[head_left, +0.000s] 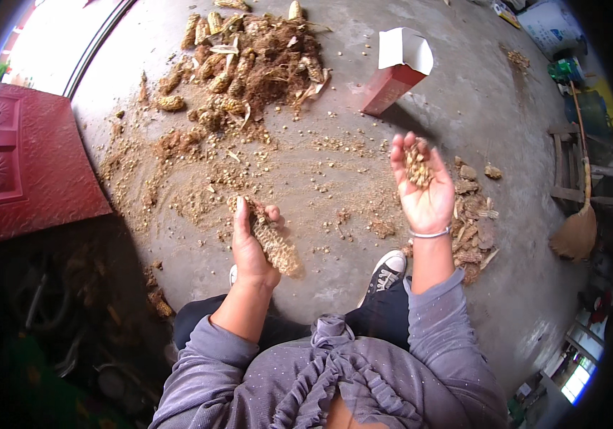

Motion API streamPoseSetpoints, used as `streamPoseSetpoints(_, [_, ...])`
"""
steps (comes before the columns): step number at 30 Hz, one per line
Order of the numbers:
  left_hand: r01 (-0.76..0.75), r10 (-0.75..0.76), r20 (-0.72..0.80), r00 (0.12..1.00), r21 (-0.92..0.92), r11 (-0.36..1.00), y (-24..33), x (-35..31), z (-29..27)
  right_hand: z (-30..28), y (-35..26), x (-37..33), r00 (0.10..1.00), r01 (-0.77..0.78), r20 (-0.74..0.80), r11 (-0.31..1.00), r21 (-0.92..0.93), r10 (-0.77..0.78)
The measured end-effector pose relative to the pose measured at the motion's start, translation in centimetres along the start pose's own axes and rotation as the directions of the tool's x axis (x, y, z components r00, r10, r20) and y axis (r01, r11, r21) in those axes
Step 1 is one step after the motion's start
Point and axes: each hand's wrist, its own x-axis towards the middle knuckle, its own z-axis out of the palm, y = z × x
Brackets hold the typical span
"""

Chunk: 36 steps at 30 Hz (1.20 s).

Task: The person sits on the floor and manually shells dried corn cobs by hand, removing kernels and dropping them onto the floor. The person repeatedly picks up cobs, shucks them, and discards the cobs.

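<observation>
My left hand [251, 259] is closed around a corn cob [278, 250] that looks largely stripped of its kernels; its lower end is blurred. My right hand [429, 204] is turned palm up, fingers curled, cupping a small heap of loose corn kernels [417, 166]. Beyond that hand, a tall red and white cardboard box [391, 87] stands open at the top. Bare cobs [472, 232] lie heaped beside my right forearm. Farther off, to the left, is a pile of corn ears, brown silk and husk bits [271, 61].
Kernels and chaff [192, 189] are strewn over the concrete floor [349, 282]. A red panelled door [35, 161] stands at the left. Along the right side are a straw broom [576, 232], a wooden stool-like frame [567, 168] and a white bucket [550, 28].
</observation>
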Motion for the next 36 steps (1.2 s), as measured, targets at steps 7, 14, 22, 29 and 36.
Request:
streamPoseSetpoints(7, [0.057, -0.057, -0.014, 0.998, -0.011, 0.998, -0.1, -0.4, -0.4, 0.4, -1.2, 0.5, 1.0, 0.023, 0.008, 0.983, 0.183, -0.025])
streamPoseSetpoints(14, [0.052, -0.052, 0.008, 0.999, 0.034, 0.998, -0.3, -0.3, -1.1, 4.1, -3.8, 6.5, 0.935, 0.299, -0.177, 0.952, -0.067, -0.306])
streamPoseSetpoints(22, [-0.083, 0.083, 0.018, 0.996, -0.001, 0.997, -0.4, 0.2, -0.7, 8.9, -7.4, 12.8, 0.903, 0.339, 0.043, 0.646, -0.685, -0.428])
streamPoseSetpoints(29, [-0.367, 0.323, 0.257, 0.911, 0.147, 0.918, 0.9, 1.8, 0.5, 8.0, -0.6, 1.8, 0.995, 0.068, 0.094, 0.505, -0.861, 0.025])
streamPoseSetpoints(36, [-0.817, 0.559, 0.633, 0.535, 0.219, 0.534, -2.1, 0.6, 2.2, 2.8, 6.7, -6.3, 0.888, -0.458, -0.263, 0.782, -0.423, 0.378])
